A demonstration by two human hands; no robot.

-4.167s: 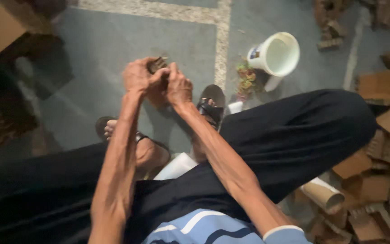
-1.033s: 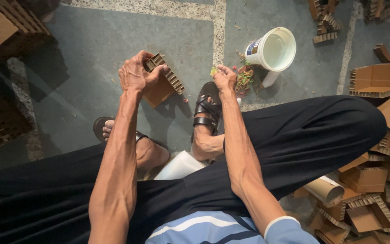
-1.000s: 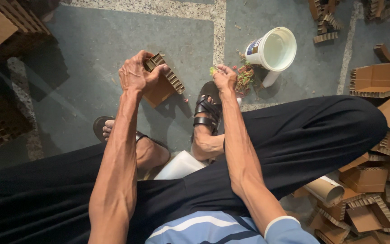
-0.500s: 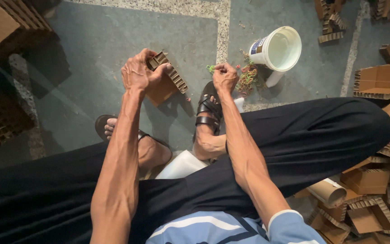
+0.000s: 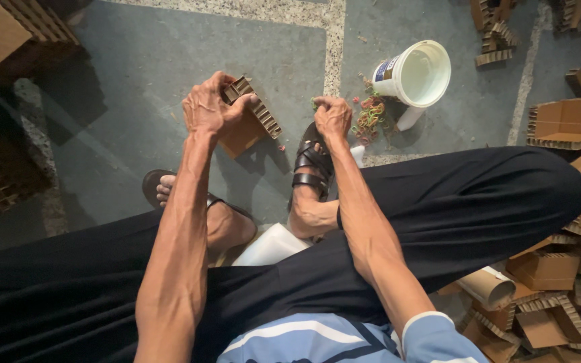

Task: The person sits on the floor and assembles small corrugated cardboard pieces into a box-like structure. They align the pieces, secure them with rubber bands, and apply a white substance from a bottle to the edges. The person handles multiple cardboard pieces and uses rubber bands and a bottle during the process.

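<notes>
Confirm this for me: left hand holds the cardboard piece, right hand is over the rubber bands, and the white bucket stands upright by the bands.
One detail is wrong. In the head view the white bucket lies tipped on its side, its open mouth showing, not upright. The rest holds: the left hand holds the cardboard piece, and the right hand is at the rubber bands beside the bucket.

Dim, cool light falls from above onto the floor [image 5: 136, 81]; soft shadows lie below the arms. The view is sharp at centre, stretched and darker toward the corners.
</notes>
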